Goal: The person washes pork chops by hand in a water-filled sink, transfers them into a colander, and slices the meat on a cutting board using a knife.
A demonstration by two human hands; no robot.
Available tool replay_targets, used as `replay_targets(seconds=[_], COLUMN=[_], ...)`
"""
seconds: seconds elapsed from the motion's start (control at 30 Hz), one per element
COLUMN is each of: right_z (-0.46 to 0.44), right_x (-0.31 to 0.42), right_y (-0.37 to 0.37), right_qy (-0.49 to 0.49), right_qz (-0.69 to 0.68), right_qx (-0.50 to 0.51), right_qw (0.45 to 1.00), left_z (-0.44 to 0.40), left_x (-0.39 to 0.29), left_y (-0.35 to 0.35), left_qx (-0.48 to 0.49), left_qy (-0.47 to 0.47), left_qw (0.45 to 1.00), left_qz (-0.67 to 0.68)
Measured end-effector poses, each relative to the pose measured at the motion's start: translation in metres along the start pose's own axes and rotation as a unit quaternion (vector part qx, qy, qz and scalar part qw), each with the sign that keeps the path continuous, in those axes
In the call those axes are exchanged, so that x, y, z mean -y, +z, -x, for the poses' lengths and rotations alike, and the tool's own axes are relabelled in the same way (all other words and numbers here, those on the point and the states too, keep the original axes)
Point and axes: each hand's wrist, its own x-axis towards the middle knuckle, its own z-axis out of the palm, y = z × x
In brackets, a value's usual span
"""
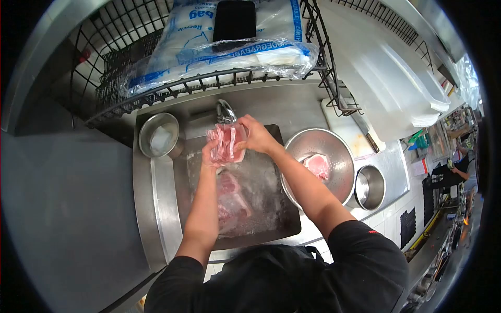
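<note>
My left hand (208,155) and my right hand (257,135) are both closed on a stack of raw meat slices (226,145), one hand on each side. The slices are pink with pale fat edges, held up just in front of the chrome faucet (225,112). Below them is the metal sink (289,221), with water in it. More raw meat (232,201) lies in the water under my hands, partly hidden by my left forearm. To the right, a wide metal bowl (342,148) has a piece of raw meat (317,166) inside.
A small metal pot (370,189) stands beside the wide bowl. Behind it, a knife (369,134) lies on a white cutting board (347,128). At the left is a metal bowl (146,136). Overhead, a wire rack (329,68) holds plastic-wrapped bags (182,49). A person (453,172) stands far right.
</note>
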Motion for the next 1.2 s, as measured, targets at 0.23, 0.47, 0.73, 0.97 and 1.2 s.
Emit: replay_targets(seconds=[0.23, 0.47, 0.73, 0.97, 1.2], right_z=[0.0, -0.009, -0.01, -0.01, -0.008], right_x=[-0.004, -0.003, -0.007, -0.03, -0.04], right_y=[-0.003, -0.007, -0.004, -0.003, -0.004], right_qy=[0.017, -0.013, 0.001, 0.082, 0.123], right_qz=[-0.088, -0.045, -0.056, -0.08, -0.204], right_qx=[0.03, 0.061, 0.051, 0.126, 0.118], right_qw=[0.996, 0.997, 0.997, 0.985, 0.964], left_z=[-0.002, 0.001, 0.004, -0.002, -0.01], left_x=[-0.01, -0.006, -0.001, 0.012, 0.012], left_y=[0.012, 0.032, 0.038, 0.029, 0.036], left_qx=[0.044, 0.018, -0.012, -0.059, -0.061], left_qy=[-0.031, 0.003, -0.026, -0.057, -0.07], left_qw=[0.998, 0.999, 0.999, 0.995, 0.993], left_qz=[-0.033, -0.026, 0.037, 0.064, 0.068])
